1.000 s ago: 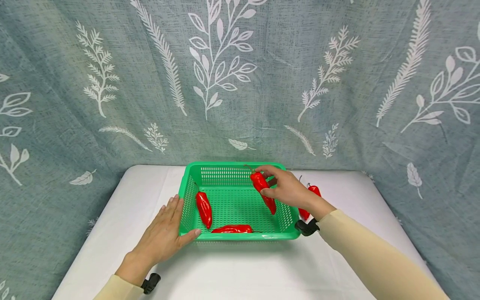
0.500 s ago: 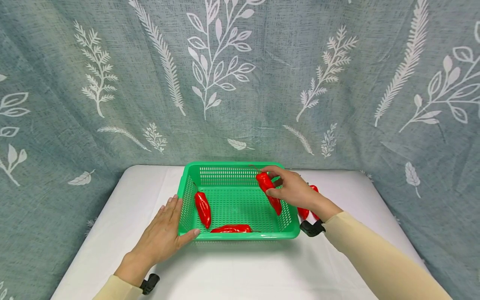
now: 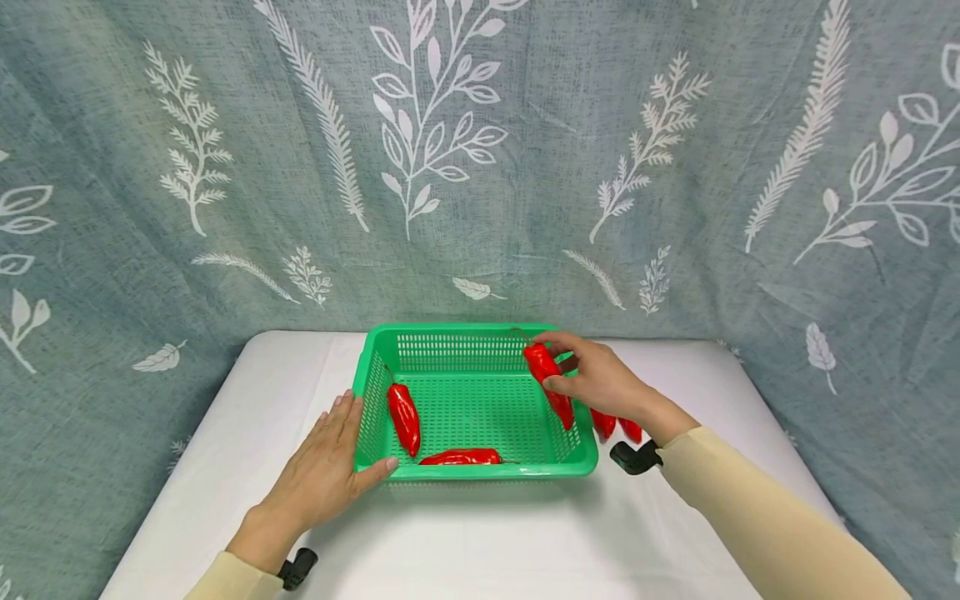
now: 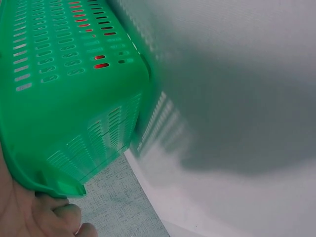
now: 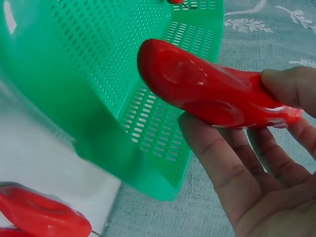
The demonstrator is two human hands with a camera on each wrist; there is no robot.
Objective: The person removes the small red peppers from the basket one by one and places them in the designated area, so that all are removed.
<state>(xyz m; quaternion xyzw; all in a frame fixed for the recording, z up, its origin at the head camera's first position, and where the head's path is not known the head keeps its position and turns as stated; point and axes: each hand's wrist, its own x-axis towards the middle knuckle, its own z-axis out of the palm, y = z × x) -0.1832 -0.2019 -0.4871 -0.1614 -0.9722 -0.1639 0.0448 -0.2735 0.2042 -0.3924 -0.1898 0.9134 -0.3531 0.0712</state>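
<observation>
My right hand (image 3: 600,379) pinches a red pepper (image 3: 553,392) between thumb and fingers over the right end of a green plastic basket (image 3: 480,472). In the right wrist view the held pepper (image 5: 207,89) is tilted, its blunt tip toward the basket. My left hand (image 3: 322,458) rests with straight fingers along the basket's left rim, its thumb on the front left corner. Inside the basket, one red pepper (image 3: 405,421) lies near the left wall. Another pepper (image 3: 461,457) lies along the front wall, partly hidden by the rim.
Right of the basket, two more red peppers (image 3: 602,425) lie on the white table (image 3: 480,542), partly hidden by my right hand and forearm. A patterned grey-green cloth (image 3: 525,208) hangs behind the table.
My right hand has shifted a little to the right with the pepper, from inside the basket toward its right wall. The left hand has stayed on the rim.
</observation>
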